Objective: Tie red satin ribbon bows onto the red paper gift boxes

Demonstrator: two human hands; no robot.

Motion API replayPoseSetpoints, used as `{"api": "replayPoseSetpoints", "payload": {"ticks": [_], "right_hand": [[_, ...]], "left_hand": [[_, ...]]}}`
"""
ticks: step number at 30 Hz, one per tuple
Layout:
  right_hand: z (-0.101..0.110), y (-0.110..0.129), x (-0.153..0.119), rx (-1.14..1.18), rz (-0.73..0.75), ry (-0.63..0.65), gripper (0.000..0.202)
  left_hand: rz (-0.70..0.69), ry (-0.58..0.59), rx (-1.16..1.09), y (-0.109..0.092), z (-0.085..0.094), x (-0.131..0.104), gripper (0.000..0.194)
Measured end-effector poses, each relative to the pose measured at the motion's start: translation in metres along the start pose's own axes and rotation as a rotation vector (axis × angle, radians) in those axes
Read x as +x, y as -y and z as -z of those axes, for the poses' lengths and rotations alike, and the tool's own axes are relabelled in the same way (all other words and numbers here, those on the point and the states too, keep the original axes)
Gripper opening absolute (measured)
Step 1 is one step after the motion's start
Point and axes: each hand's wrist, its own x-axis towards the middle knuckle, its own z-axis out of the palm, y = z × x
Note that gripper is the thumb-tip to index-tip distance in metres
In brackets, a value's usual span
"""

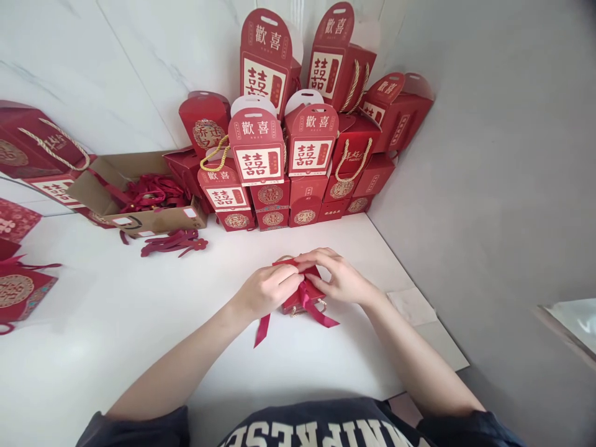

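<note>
1. Crimson ribbon point(309, 302) sits pinched in the left hand point(274, 290), whose fingers are folded close together.
2. Its partner, the right hand point(342, 277), arches over from the other side, thumb apart from the bent fingers; the fingertips meet the left ones, so I cannot tell whether they grip.
3. Under both lies one small red box point(292, 303), on the white table point(326, 366), in front of the person. Two gold cords show, one at its far side, one at its near side. The hands cover too much to tell its long axis.
4. Two ribbon tails show: one points toward the person and left, below the left hand; the other crosses the near edge, pointing toward the person and right.
5. Just beyond, to the left, dark red strips point(174, 243) lie bunched, too overlapped to count.
6. Behind them stands one open carton point(161, 220), holding a heap of more strips.
7. Against the wall point(135, 56), a stack point(307, 192) of red boxes rises; six show white panels, but overlap hides the full count.
8. Left of the carton, one corded box point(40, 139) rests above another.
9. One emblem box point(28, 292) lies at the left edge; one pale sheet point(412, 305) lies right.
</note>
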Motion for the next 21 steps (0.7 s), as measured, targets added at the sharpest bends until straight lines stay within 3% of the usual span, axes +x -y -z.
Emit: {"api": "replayPoseSetpoints", "payload": {"ticks": [5, 9, 13, 18, 21], "right_hand": [[-0.0085, 0.001, -0.0008, -0.06, 0.022, -0.088, 0.026], [-0.0104, 0.0048, -0.0011, -0.016, -0.015, -0.006, 0.039], [-0.0108, 0.007, -0.0022, -0.052, -0.026, -0.095, 0.027], [-0.0109, 0.0075, -0.0039, -0.008, -0.062, -0.033, 0.039], [-0.0092, 0.0063, -0.0049, -0.041, -0.049, -0.067, 0.034]], "left_hand": [[-0.001, -0.009, -0.007, 0.0006, -0.0022, -0.0014, 0.006], [0.033, -0.018, -0.062, -0.0001, -0.0019, -0.0001, 0.011], [0.047, -0.023, -0.064, -0.0012, -0.0012, 0.0018, 0.012], [0.044, -0.02, -0.057, -0.0011, -0.0029, 0.0001, 0.011], [0.04, -0.027, -0.048, -0.0006, -0.0043, -0.0015, 0.01]]}}
